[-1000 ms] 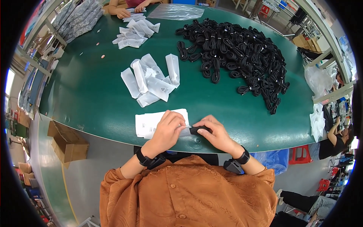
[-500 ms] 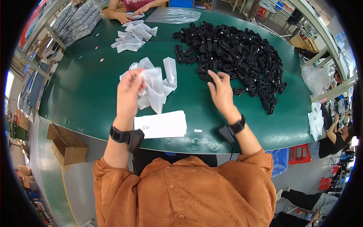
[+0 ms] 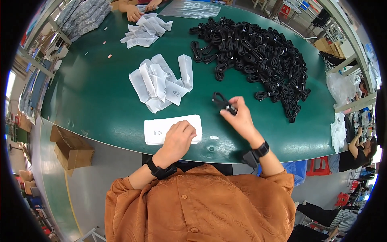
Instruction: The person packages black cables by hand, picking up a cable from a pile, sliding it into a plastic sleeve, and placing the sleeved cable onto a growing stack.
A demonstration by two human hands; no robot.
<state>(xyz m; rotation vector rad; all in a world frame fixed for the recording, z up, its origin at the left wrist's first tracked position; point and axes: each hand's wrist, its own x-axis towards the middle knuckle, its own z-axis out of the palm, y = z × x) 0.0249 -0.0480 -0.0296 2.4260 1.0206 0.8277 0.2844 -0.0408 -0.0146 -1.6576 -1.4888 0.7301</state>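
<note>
A coiled black cable (image 3: 224,103) is pinched between the thumb and fingers of my right hand (image 3: 240,118), held over the green table to the right of the bag stack. My left hand (image 3: 179,139) rests on the right end of a stack of flat white plastic bags (image 3: 155,128) near the table's front edge. Its fingers are curled together, and their tips are hidden, so any grip on a bag cannot be made out. Beyond the stack lies a loose pile of filled translucent bags (image 3: 155,82). A large heap of black coiled cables (image 3: 254,52) spreads across the far right.
A small white label (image 3: 214,137) lies beside the stack. Across the table (image 3: 100,88), another person's hands (image 3: 135,14) are at a second pile of filled bags (image 3: 146,30). A clear plastic sheet (image 3: 189,9) lies at the far edge. A cardboard box (image 3: 72,149) stands on the floor, left.
My left hand has let go of a filled bag on the pile and come down to the white stack. My right hand has taken a cable from the heap and drawn it nearer.
</note>
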